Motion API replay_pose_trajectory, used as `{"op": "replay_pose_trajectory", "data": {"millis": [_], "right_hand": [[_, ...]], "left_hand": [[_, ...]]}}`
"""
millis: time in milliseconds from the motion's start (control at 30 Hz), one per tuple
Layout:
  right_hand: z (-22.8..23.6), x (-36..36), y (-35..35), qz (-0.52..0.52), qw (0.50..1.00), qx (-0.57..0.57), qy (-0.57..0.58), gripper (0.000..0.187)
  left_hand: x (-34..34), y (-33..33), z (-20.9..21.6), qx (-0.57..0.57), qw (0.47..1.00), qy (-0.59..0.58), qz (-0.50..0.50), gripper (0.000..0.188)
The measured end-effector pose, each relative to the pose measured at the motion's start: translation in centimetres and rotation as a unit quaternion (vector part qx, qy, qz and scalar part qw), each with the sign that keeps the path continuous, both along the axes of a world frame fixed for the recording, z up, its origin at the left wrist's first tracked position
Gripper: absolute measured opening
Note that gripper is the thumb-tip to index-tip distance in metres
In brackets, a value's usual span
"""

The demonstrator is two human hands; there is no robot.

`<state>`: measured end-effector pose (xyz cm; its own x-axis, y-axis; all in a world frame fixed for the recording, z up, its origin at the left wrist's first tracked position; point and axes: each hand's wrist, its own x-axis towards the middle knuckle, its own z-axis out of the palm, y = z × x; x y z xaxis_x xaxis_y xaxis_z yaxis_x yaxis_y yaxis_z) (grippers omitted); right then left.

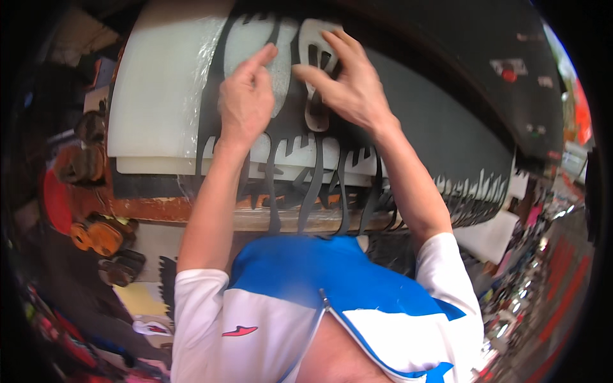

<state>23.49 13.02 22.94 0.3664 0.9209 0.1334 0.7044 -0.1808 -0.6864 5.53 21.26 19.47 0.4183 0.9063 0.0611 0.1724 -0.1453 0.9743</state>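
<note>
A dark sheet [421, 108] with sole-shaped cut-outs lies over a pale board [156, 83]. Upon it rests a sole-shaped frame [317, 121] with dark slots inside, which looks like a cutting die. My right hand [354, 86] hovers at the frame, thumb and fingers spread around its upper part; whether they touch it I cannot tell. To the left, my left hand [248, 105] is over a sole-shaped opening [246, 48], index finger stretched out, the other fingers partly bent and blurred. Nothing shows in it. Narrow dark strips between the cut-outs hang over the near edge.
A dark machine part [472, 57] spans the far right above the sheet. Beside the worn table edge [153, 209], orange and dark round objects [102, 236] stand at the left. A pale sheet [488, 236] juts out at the right, near cluttered floor.
</note>
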Motion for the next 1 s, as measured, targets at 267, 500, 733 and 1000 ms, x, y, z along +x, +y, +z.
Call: {"op": "replay_pose_trajectory", "data": {"millis": [267,500,733,1000], "right_hand": [[-2.1,2.5,-0.3,-0.049,0.955,0.144,0.257,0.07],[0.5,4.2,-4.4,-0.009,0.86,0.223,0.459,0.078],[-0.7,2.1,-1.7,-0.017,0.974,0.187,0.128,0.053],[-5.3,-2.0,4.5,-0.089,0.982,0.162,-0.03,0.053]], "left_hand": [[4.5,2.2,0.4,0.165,0.982,0.061,-0.067,0.042],[4.8,-4.3,-0.1,0.417,0.803,0.238,-0.354,0.053],[-2.8,-6.5,3.6,0.141,0.948,0.038,-0.281,0.03],[-0.3,-5.0,0.0,0.253,0.947,0.141,-0.135,0.088]]}}
